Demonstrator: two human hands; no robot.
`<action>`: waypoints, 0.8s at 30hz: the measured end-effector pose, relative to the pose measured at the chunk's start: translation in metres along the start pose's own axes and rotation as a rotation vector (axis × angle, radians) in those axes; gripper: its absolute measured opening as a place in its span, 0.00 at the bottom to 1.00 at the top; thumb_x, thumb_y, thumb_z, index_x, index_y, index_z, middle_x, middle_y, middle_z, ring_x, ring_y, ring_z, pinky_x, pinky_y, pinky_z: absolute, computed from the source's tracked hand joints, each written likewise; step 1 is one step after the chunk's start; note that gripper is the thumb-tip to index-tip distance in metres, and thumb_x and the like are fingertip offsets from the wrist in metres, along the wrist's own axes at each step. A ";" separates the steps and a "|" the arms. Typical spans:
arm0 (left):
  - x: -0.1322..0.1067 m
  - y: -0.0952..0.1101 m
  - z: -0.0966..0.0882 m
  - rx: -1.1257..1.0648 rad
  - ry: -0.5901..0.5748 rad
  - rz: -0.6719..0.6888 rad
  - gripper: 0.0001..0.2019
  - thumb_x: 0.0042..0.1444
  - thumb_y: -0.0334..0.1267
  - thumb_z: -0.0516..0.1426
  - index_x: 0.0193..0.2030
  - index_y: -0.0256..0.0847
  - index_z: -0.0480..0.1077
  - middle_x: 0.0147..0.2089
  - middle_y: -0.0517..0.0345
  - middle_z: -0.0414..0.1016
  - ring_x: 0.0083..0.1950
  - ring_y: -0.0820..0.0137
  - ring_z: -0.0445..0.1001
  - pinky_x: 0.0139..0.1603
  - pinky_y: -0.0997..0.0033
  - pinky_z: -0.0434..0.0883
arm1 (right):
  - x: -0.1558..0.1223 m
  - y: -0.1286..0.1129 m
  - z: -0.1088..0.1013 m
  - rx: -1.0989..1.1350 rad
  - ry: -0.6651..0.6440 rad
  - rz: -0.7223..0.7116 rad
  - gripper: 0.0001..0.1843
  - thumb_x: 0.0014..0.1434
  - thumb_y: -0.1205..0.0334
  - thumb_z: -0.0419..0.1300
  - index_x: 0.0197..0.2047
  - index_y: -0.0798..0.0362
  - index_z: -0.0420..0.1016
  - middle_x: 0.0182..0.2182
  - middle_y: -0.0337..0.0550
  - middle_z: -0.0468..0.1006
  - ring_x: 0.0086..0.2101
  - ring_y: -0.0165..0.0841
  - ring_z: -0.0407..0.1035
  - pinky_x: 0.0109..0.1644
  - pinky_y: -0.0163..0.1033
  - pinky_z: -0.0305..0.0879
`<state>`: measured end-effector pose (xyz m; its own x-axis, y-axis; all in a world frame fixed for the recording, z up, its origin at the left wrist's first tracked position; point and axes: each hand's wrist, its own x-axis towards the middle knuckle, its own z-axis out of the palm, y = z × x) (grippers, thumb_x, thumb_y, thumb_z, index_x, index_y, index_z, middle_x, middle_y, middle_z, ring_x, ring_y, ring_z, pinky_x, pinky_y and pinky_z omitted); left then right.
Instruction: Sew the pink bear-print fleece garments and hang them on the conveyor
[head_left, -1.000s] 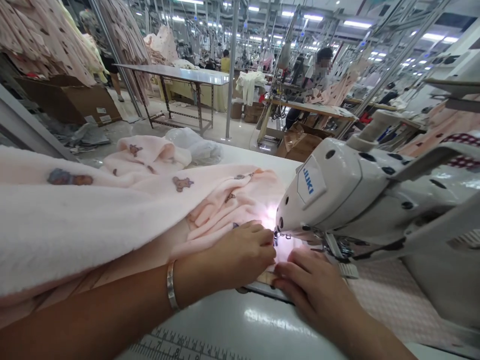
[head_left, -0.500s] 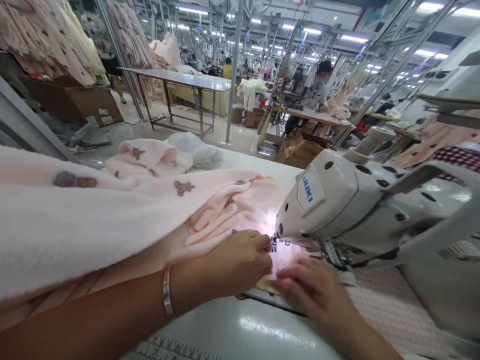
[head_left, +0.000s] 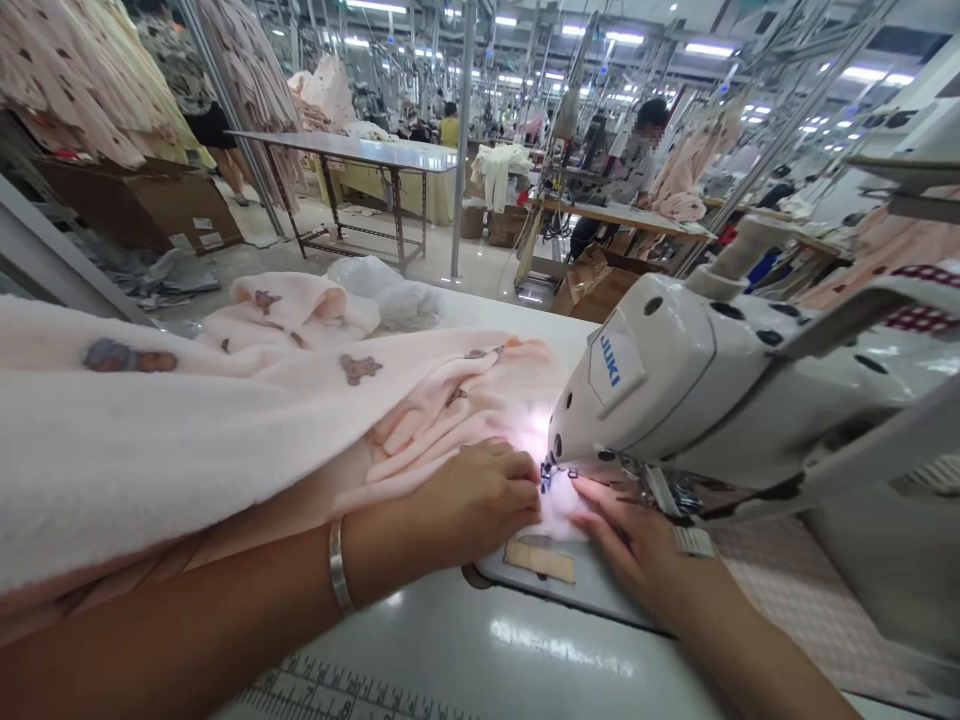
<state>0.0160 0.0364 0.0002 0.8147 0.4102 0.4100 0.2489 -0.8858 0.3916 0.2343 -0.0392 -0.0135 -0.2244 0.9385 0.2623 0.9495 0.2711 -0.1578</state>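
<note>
Your left hand (head_left: 469, 500) is on the pink teddy-print fleece (head_left: 300, 420), fingers curled together, tips just left of the presser foot (head_left: 546, 476). Can't tell if they pinch the fabric or only press it. Your right hand (head_left: 637, 550) lies flat, fingers stretched out, on the lit fleece edge under the JUKI sewing machine (head_left: 675, 400) head. The fleece spreads left and far across the worktop (head_left: 487, 650). A tan patch (head_left: 540, 560) lies between your hands, near side.

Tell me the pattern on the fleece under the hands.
Small brown bear figures on pale pink fleece fabric; head view.
</note>
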 end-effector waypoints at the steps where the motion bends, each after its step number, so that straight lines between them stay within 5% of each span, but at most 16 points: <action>1: 0.003 -0.003 0.001 0.004 0.011 -0.009 0.09 0.60 0.35 0.54 0.30 0.37 0.71 0.37 0.58 0.72 0.38 0.72 0.67 0.44 0.70 0.63 | 0.002 0.003 0.002 -0.017 -0.005 0.011 0.21 0.62 0.51 0.46 0.47 0.50 0.75 0.45 0.45 0.77 0.45 0.42 0.71 0.51 0.53 0.65; 6: 0.021 -0.016 -0.007 0.113 -0.077 -0.052 0.08 0.57 0.36 0.58 0.27 0.38 0.72 0.31 0.59 0.68 0.34 0.71 0.65 0.40 0.70 0.62 | 0.009 0.011 0.006 -0.078 -0.051 0.038 0.18 0.61 0.54 0.48 0.47 0.48 0.75 0.42 0.44 0.78 0.44 0.45 0.71 0.49 0.52 0.65; 11: 0.022 -0.024 -0.023 0.182 -0.103 0.016 0.07 0.57 0.39 0.58 0.32 0.40 0.74 0.39 0.52 0.66 0.49 0.60 0.62 0.49 0.63 0.60 | 0.008 0.012 0.002 -0.128 -0.083 0.028 0.19 0.61 0.56 0.48 0.49 0.48 0.73 0.43 0.44 0.78 0.42 0.43 0.72 0.44 0.48 0.67; 19: 0.021 -0.027 -0.022 0.169 -0.132 0.070 0.09 0.61 0.38 0.52 0.33 0.40 0.71 0.39 0.55 0.68 0.45 0.67 0.64 0.51 0.67 0.59 | 0.005 0.010 0.006 -0.188 -0.001 0.016 0.16 0.60 0.58 0.50 0.47 0.47 0.75 0.41 0.43 0.78 0.40 0.42 0.72 0.43 0.45 0.67; 22: 0.031 -0.034 -0.036 0.333 -0.200 0.052 0.08 0.59 0.38 0.55 0.43 0.41 0.70 0.51 0.51 0.67 0.54 0.63 0.62 0.56 0.64 0.57 | 0.003 0.013 0.007 -0.205 0.059 -0.028 0.16 0.60 0.59 0.50 0.46 0.49 0.75 0.36 0.43 0.79 0.36 0.40 0.73 0.40 0.43 0.68; 24: 0.023 -0.035 -0.047 0.483 -0.218 -0.108 0.20 0.55 0.43 0.58 0.55 0.45 0.64 0.61 0.46 0.58 0.60 0.54 0.56 0.58 0.52 0.54 | 0.001 0.014 0.002 -0.215 0.105 -0.059 0.15 0.59 0.61 0.50 0.43 0.50 0.77 0.32 0.44 0.80 0.33 0.40 0.74 0.38 0.43 0.68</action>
<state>0.0017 0.0869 0.0351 0.8478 0.4958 0.1881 0.5084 -0.8608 -0.0224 0.2465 -0.0336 -0.0174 -0.2675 0.8922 0.3640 0.9628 0.2626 0.0639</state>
